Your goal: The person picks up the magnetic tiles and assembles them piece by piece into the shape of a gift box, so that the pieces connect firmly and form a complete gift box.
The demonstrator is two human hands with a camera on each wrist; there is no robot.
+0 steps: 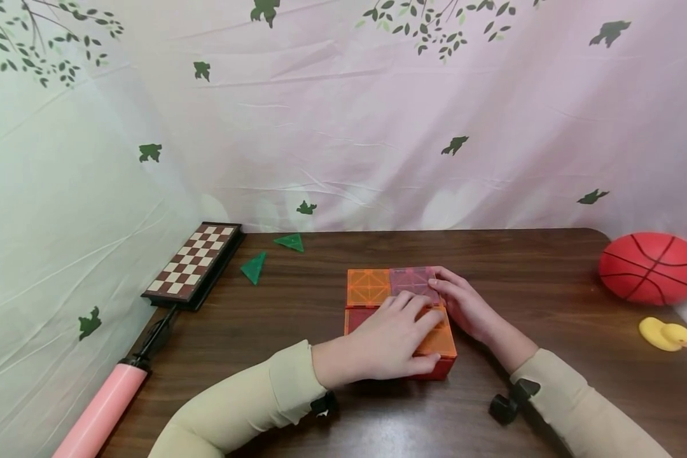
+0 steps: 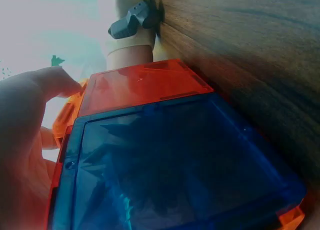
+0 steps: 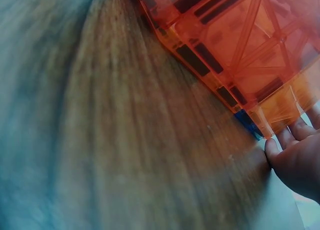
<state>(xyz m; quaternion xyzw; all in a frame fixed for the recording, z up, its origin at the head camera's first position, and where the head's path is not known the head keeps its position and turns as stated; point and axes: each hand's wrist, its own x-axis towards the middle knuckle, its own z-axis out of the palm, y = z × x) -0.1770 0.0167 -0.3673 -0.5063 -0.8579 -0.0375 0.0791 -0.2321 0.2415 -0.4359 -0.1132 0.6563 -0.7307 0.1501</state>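
Note:
A low box of translucent magnetic tiles [image 1: 367,287] sits mid-table, with orange, pink and red panels. My left hand [image 1: 389,343] lies over its near top, fingers spread flat and the thumb along the front right edge. My right hand [image 1: 464,305] comes in from the right, its fingertips resting on the pink top tile [image 1: 409,280]. In the left wrist view a blue tile [image 2: 175,165] and an orange-red tile [image 2: 140,85] fill the frame, with my left thumb [image 2: 30,105] beside them. In the right wrist view the box's orange side [image 3: 235,45] meets the wood beside my right fingertips [image 3: 297,160].
A folded chessboard [image 1: 194,264] and a pink pump [image 1: 105,407] lie at the table's left edge. Two green triangle tiles [image 1: 254,267] [image 1: 290,242] sit behind the box on the left. A red ball [image 1: 652,267] and a yellow duck [image 1: 664,334] are at the far right. A curtain closes off the back.

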